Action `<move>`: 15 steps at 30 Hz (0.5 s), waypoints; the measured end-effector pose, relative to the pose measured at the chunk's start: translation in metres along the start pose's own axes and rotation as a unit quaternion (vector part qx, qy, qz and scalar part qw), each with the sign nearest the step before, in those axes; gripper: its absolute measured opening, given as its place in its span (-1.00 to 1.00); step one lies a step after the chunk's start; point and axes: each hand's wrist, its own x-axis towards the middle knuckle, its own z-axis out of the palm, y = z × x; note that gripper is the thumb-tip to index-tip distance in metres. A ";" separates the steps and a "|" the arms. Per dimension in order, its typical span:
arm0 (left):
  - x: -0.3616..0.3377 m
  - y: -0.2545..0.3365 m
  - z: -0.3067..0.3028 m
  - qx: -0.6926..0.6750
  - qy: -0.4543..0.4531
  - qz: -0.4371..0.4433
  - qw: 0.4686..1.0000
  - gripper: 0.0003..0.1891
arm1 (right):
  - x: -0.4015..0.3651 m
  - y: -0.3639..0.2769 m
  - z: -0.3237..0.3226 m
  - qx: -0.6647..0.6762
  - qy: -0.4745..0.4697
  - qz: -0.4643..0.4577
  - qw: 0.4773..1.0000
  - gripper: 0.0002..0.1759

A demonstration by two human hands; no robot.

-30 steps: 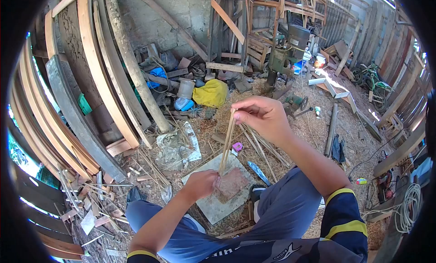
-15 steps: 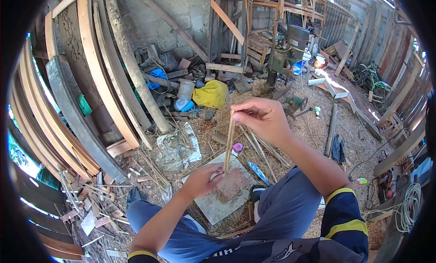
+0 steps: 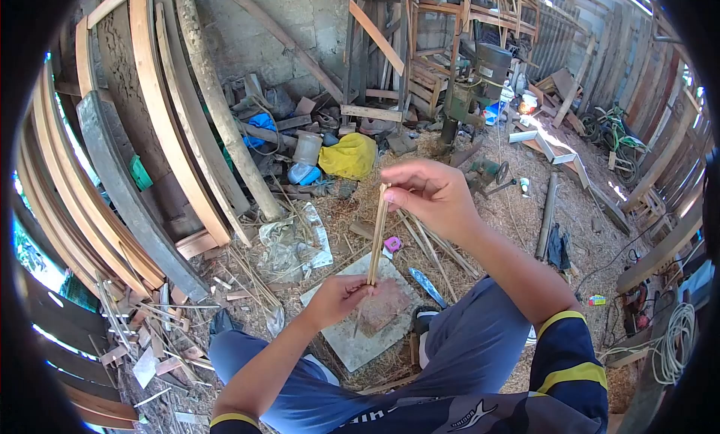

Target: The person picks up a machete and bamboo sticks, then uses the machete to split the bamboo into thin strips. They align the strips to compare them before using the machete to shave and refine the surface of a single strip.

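A small bundle of thin wooden sticks (image 3: 377, 235) stands nearly upright between my hands. Low on the bundle, my left hand (image 3: 337, 299) is closed around it, thumb and fingers pinched together. At the top end is my right hand (image 3: 431, 198), its fingers spread just above the tips and its thumb beside the sticks. A thin, dark piece (image 3: 356, 321) shows below my left hand, over the pale square slab (image 3: 352, 348). On the slab lies a reddish-brown flat piece (image 3: 390, 303).
A pink tape measure (image 3: 392, 243) and a blue, blade-shaped object (image 3: 427, 285) lie beyond the slab. Loose wood strips (image 3: 439, 243) lie to the right. Long boards (image 3: 176, 119) lean at left, and a yellow sack (image 3: 348, 156) sits by the back wall.
My right fingers have lifted from their pinch at the top of the sticks. My left hand has shifted slightly right, and a thin piece now shows beneath it.
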 end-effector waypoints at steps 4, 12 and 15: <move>0.000 0.003 -0.001 0.015 -0.003 0.001 1.000 -0.74 | -0.001 -0.002 0.001 0.020 0.004 0.009 1.000 -0.81; 0.000 0.000 -0.002 0.075 0.004 0.028 0.997 -0.73 | -0.002 0.006 -0.001 -0.009 -0.006 0.006 1.000 -0.80; 0.001 0.003 -0.002 0.116 0.010 0.031 0.993 -0.74 | -0.003 0.009 0.001 -0.016 -0.005 -0.003 1.000 -0.80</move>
